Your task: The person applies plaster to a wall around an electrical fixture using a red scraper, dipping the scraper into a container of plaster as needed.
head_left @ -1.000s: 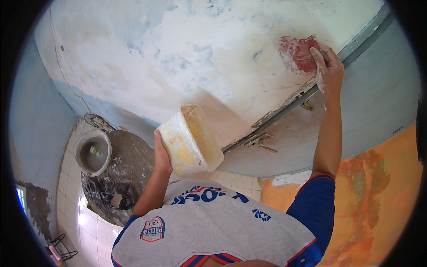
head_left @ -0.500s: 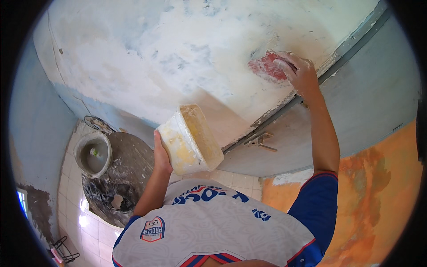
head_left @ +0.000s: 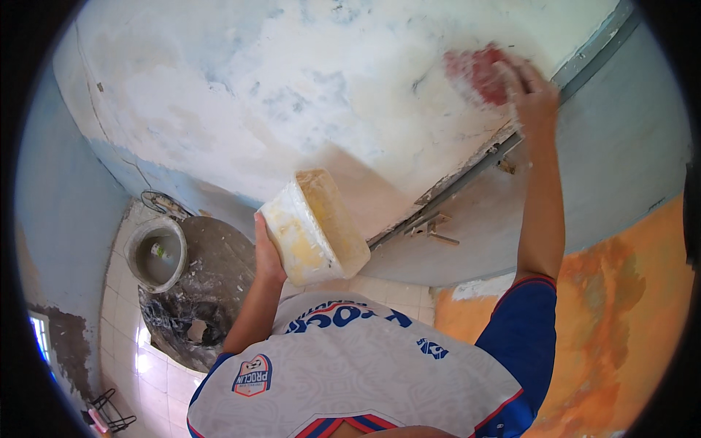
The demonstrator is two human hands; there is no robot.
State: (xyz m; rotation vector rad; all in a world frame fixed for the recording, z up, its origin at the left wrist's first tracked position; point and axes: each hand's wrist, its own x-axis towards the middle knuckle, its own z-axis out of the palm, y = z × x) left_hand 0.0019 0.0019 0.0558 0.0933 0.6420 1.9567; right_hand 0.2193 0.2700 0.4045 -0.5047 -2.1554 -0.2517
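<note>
My left hand (head_left: 270, 252) is closed on the side of a rectangular white plastic tub (head_left: 303, 244), yellowish in patches. The tub tilts, its open mouth toward the right, and pale residue coats its inside. Up at the right, my right hand (head_left: 531, 91) grips a flat red putty spreader (head_left: 478, 73) streaked with white. The spreader lies against the patchy white wall (head_left: 292, 95), close to the grey door frame; motion blurs it and the fingertips.
A grey door with a metal handle (head_left: 438, 232) is at the right, above an orange wall (head_left: 584, 321). At the lower left, a round grey basin (head_left: 179, 244) rests on a dark stained sheet (head_left: 219, 270) over the tiled floor. A cable (head_left: 162, 203) lies by the wall's foot.
My right hand has moved up and to the right along the wall with the red spreader. The tub in my left hand has hardly shifted.
</note>
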